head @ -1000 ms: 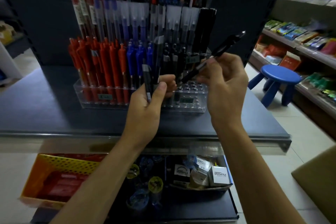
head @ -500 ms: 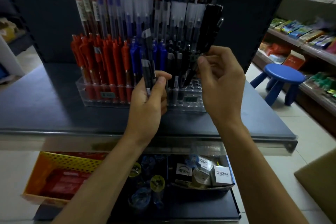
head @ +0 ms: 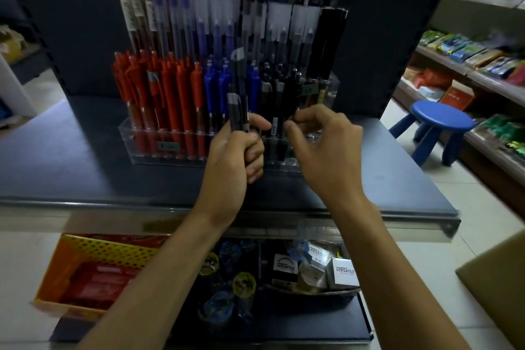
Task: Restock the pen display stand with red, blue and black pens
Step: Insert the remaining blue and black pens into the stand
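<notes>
Fist of left hand (head: pixel 235 162) around black pens (head: pixel 237 106)

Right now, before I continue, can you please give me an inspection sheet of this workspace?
Surface: dark blue shelf board carries the clear plastic pen stand.
Job's things: red plastic pens, blue plastic pens and black plastic pens stand upright in its front row.
Clutter: yellow perforated basket and white printed boxes on the lower shelf.
Grips: left hand holds a bundle of dark pens; right hand curls its fingers at the black pens, and it is unclear whether they pinch one.
Cables: nothing seen.
Surroundings: round blue plastic stool; shelves of packaged goods on the right.
</notes>
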Demonstrator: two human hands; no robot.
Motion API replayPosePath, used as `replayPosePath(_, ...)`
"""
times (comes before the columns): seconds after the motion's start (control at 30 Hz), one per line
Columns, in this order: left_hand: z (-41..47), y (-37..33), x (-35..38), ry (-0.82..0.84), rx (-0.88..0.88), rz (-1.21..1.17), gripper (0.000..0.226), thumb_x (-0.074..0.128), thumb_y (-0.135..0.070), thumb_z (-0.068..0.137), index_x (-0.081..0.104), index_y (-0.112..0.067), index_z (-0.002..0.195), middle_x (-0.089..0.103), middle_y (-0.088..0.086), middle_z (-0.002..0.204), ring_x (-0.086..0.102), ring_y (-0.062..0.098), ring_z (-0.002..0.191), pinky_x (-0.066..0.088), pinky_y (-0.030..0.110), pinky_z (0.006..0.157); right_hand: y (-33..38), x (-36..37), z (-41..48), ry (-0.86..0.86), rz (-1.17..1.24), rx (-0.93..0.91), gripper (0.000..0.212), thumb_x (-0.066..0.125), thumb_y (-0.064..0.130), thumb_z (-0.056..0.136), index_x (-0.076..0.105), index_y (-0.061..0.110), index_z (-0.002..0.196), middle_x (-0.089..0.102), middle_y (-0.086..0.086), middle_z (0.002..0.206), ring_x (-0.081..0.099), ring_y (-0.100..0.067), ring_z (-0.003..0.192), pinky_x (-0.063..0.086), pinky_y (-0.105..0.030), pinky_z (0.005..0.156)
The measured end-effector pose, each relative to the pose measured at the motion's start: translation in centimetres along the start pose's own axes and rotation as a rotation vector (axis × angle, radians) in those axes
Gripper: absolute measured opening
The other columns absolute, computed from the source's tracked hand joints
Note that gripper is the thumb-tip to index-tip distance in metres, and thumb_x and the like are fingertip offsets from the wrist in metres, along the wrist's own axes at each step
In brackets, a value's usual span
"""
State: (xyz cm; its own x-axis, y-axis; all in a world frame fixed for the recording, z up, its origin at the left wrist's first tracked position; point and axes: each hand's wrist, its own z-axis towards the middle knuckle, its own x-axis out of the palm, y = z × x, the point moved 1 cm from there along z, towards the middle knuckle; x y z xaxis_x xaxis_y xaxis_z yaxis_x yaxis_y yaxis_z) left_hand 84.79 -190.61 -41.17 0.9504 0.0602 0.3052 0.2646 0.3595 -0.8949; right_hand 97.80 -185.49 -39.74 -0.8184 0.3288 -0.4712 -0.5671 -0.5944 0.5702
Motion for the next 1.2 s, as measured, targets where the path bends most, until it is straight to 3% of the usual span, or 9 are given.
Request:
replayPosePath(0.37, -0.1, -0.2, -0.1, 0.055, -0.029, 0.002, 0.020, 0.037, -0.018, 0.089, 0.056, -0.010, 0.093, 0.031, -0.004, 0.057, 0.027, 0.010, 0.046, 0.026, 0.025, 0.044, 0.2, -0.6, -0.3, 0.008, 0.042, 0.029, 0.019, 0.062, 0.039, 0.088, 0.070, 0.026, 0.098, 0.061, 0.024, 0.080, 0.065, -0.013, 0.088, 0.051, -0.047, 0.086)
replayPosePath(0.63, -0.5, -0.7, 0.4, 0.073, -0.012, 0.079, 0.021, 0.038, -0.018, 0.089, 0.059, -0.013, 0.088, 0.033, -0.006, 0.056, 0.027, 0.010, 0.047, 0.022, 0.029, 0.045, 1.5, -2.3, -0.6, -0.007, 0.220, -0.017, 0.012, 0.059, 0.022, 0.096, 0.070, 0.017, 0.098, 0.069, 0.008, 0.085, 0.064, -0.006, 0.081, 0.052, -0.024, 0.073)
replayPosePath(0.77, -0.9, -1.0, 0.9, 0.129, 0.005, 0.142, 0.024, 0.036, -0.016, 0.092, 0.058, -0.012, 0.082, 0.028, 0.002, 0.060, 0.020, 0.020, 0.053, 0.019, 0.038, 0.049, 2.6, -2.7, -1.3, 0.121, 0.364, -0.027, 0.010, 0.062, 0.020, 0.094, 0.068, 0.016, 0.099, 0.070, 0.006, 0.084, 0.066, -0.011, 0.078, 0.054, -0.030, 0.069)
replayPosePath(0.9, -1.5, -1.0, 1.3, 0.215, 0.005, 0.231, 0.031, 0.036, -0.013, 0.091, 0.058, -0.016, 0.070, 0.027, 0.003, 0.058, 0.020, 0.021, 0.054, 0.021, 0.035, 0.050, 2.4, -2.7, -1.9, 0.276, 0.419, 0.000, 0.005, 0.067, 0.021, 0.091, 0.065, 0.017, 0.094, 0.067, 0.001, 0.080, 0.065, -0.017, 0.076, 0.053, -0.041, 0.070)
replayPosePath(0.97, -1.3, -0.8, 1.2, 0.255, -0.039, 0.235, 0.025, 0.037, -0.013, 0.089, 0.051, 0.006, 0.080, 0.026, 0.003, 0.057, 0.019, 0.022, 0.054, 0.019, 0.035, 0.050, 1.9, -2.7, -2.0, 0.294, 0.448, 0.024, 0.005, 0.067, 0.020, 0.090, 0.066, 0.016, 0.093, 0.068, 0.000, 0.081, 0.066, -0.017, 0.078, 0.054, -0.044, 0.073)
replayPosePath(1.03, -1.1, -0.6, 1.2, 0.261, -0.076, 0.265, 0.027, 0.036, -0.013, 0.087, 0.043, 0.012, 0.082, 0.026, 0.006, 0.058, 0.020, 0.020, 0.054, 0.019, 0.035, 0.050, 1.5, -2.7, -2.1, 0.291, 0.466, 0.037, 0.008, 0.067, 0.021, 0.090, 0.067, 0.015, 0.096, 0.069, -0.002, 0.085, 0.067, -0.018, 0.081, 0.054, -0.044, 0.074)
replayPosePath(1.13, -1.0, -0.6, 1.3, 0.264, -0.078, 0.274, 0.021, 0.035, -0.008, 0.092, 0.048, -0.002, 0.077, 0.029, 0.007, 0.060, 0.024, 0.016, 0.053, 0.021, 0.032, 0.050, 1.7, -2.7, -1.9, 0.249, 0.526, 0.058, 0.014, 0.067, 0.015, 0.090, 0.067, 0.013, 0.104, 0.069, -0.001, 0.089, 0.067, -0.013, 0.082, 0.057, -0.034, 0.075)
replayPosePath(1.2, -0.9, -0.8, 1.5, 0.284, -0.054, 0.284, 0.042, 0.032, -0.005, 0.094, 0.061, -0.030, 0.076, 0.033, 0.007, 0.062, 0.029, 0.013, 0.053, 0.025, 0.028, 0.049, 1.8, -2.7, -1.7, 0.226, 0.559, 0.068, 0.013, 0.065, 0.012, 0.091, 0.067, 0.012, 0.104, 0.071, -0.001, 0.089, 0.068, -0.013, 0.081, 0.057, -0.028, 0.074)
